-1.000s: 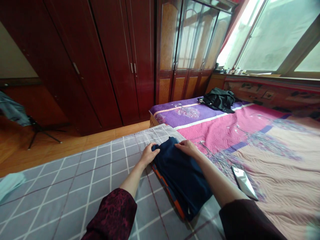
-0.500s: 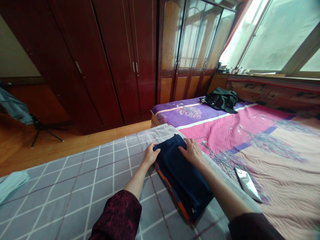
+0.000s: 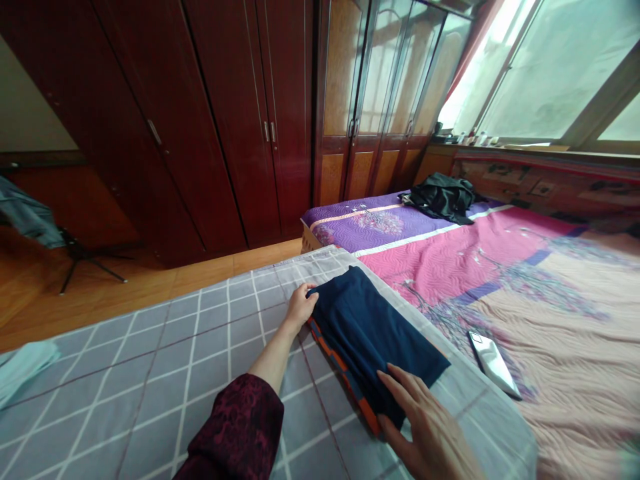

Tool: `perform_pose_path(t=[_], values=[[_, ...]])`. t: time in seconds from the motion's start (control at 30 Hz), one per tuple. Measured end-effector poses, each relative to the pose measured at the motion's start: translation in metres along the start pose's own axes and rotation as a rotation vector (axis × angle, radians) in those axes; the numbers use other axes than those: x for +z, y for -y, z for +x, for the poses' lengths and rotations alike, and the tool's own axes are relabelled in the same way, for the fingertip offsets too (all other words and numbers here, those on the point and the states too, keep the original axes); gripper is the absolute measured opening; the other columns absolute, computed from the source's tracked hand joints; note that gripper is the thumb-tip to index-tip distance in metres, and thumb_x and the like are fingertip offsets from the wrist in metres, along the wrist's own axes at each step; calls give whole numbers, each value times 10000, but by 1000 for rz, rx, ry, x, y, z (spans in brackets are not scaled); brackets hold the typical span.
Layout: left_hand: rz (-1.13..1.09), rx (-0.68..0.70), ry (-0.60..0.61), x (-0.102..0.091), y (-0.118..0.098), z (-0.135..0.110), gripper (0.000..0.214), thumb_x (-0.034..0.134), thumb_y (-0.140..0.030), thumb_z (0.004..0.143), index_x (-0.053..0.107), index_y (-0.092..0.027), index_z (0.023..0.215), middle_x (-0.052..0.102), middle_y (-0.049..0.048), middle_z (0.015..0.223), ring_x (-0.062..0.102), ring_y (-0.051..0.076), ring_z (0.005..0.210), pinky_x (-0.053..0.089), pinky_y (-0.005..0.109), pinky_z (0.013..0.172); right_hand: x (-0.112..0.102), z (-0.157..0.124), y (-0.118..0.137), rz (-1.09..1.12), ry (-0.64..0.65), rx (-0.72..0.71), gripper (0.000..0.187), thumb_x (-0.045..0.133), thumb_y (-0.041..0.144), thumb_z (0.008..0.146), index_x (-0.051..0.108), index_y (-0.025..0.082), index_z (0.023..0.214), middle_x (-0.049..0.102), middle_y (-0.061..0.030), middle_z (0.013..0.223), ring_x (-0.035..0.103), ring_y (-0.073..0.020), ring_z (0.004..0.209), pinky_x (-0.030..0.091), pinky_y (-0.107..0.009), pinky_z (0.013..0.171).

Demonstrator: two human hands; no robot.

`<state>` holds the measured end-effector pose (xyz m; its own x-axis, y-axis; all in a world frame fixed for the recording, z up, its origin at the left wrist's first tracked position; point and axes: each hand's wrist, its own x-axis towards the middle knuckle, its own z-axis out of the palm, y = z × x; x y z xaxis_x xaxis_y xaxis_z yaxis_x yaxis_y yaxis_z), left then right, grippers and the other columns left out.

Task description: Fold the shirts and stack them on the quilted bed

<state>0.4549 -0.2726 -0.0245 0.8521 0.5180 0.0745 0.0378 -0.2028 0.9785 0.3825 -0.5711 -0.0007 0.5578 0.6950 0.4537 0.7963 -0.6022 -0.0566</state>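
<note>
A folded navy garment (image 3: 365, 333) with an orange-patterned edge along its left side lies on the grey checked bed cover (image 3: 200, 387). At its far left corner, my left hand (image 3: 301, 305) is closed, the corner pinched between thumb and fingers. My right hand (image 3: 425, 427) rests over the near end of the garment with fingers spread, the fingertips touching the cloth and the thumb by its near edge. The fingers hide part of that near end.
A phone (image 3: 494, 363) lies on the pink and beige quilt (image 3: 565, 347) to the right. A black garment (image 3: 443, 198) is heaped farther back. Pale cloth (image 3: 25, 370) lies at far left. Dark red wardrobes (image 3: 220, 133) stand behind the bed; a small tripod (image 3: 80, 260) stands on the floor.
My right hand has moved from the garment's far right edge to its near end. The garment's right side now lies spread wider and flatter. The left hand stays at its corner.
</note>
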Motion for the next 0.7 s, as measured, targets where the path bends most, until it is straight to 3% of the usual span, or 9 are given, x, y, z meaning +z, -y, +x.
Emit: perform_pose_path(t=[0.13, 0.23, 0.33, 0.43, 0.53, 0.6, 0.7], values=[[15, 17, 32, -5, -6, -1, 291, 494, -39, 717, 610, -143, 962, 683, 55, 919, 647, 172, 855, 496, 266, 758, -10, 6, 5, 2, -89, -43, 348, 435, 143, 762, 644, 186, 1036, 686, -84, 975, 662, -208, 847, 562, -310, 714], [67, 38, 26, -14, -12, -2, 295, 498, -30, 705, 617, -151, 946, 679, 52, 902, 643, 184, 847, 492, 293, 785, -22, 12, 11, 40, -27, -50, 287, 454, 178, 791, 666, 217, 981, 687, -69, 897, 658, -199, 768, 552, -305, 662], [160, 91, -28, -20, -24, -8, 301, 532, -34, 700, 627, -168, 952, 652, 85, 1000, 592, 238, 993, 416, 376, 938, -34, 21, 11, 114, 105, -4, 215, 546, 343, 827, 685, 254, 964, 682, -70, 958, 660, -210, 809, 552, -309, 675], [218, 206, -18, -11, -46, -22, 329, 574, -90, 736, 629, -197, 1042, 596, 99, 1161, 488, 263, 1159, 296, 390, 1053, -38, 36, 5, 145, 114, 63, 282, 564, 470, 830, 690, 276, 990, 657, -76, 1098, 641, -242, 955, 538, -359, 798], [284, 391, 136, 14, -67, -40, 338, 590, -187, 792, 621, -237, 1125, 568, 63, 1259, 438, 247, 1231, 234, 365, 1099, -21, 53, -2, 108, 42, 99, 352, 490, 462, 876, 662, 231, 1078, 586, -107, 1239, 571, -268, 1105, 479, -425, 922], [439, 557, 300, 33, -72, -48, 382, 538, -266, 854, 561, -239, 1234, 485, 62, 1375, 351, 262, 1314, 114, 434, 1136, 2, 58, -2, 62, 14, 75, 455, 485, 486, 866, 615, 170, 1167, 526, -148, 1310, 499, -304, 1196, 445, -462, 963], [671, 543, 453, 53, -62, -50, 535, 456, -443, 890, 428, -203, 1368, 331, 97, 1483, 142, 297, 1404, -50, 539, 1117, 41, 50, -2, -9, -16, 33, 618, 508, 558, 815, 530, 142, 1271, 492, -164, 1345, 392, -367, 1278, 401, -540, 985]])
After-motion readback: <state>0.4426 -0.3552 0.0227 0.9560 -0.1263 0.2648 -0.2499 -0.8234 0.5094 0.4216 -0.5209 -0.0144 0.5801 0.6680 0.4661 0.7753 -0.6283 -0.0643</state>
